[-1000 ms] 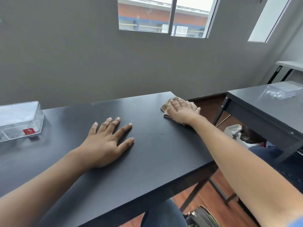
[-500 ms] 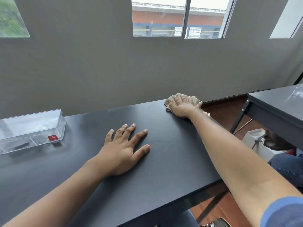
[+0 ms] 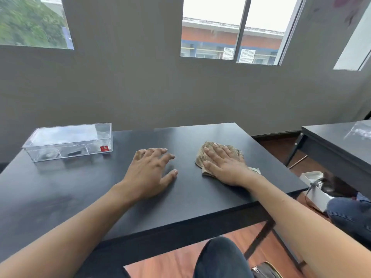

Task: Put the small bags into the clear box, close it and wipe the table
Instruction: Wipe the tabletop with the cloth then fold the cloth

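Since half a second ago the right hand (image 3: 226, 167) has slid the cloth (image 3: 208, 155) from the far right corner of the table (image 3: 80, 193) in toward its middle, and the left hand (image 3: 148, 171) has lifted its fingers (image 3: 158, 152) into a loose curl. Now the right hand lies flat on the tan cloth, fingers straight and spread, pressing it onto the black top; the cloth's edges show past the fingertips and by the wrist. Left of it, well apart from the cloth, the left hand rests on its heel with fingers open and bent, gripping nothing. At the far left of the table stands the clear box (image 3: 68, 141), lid on, a red sticker (image 3: 104, 148) at its near right corner and dark small items dimly visible inside.
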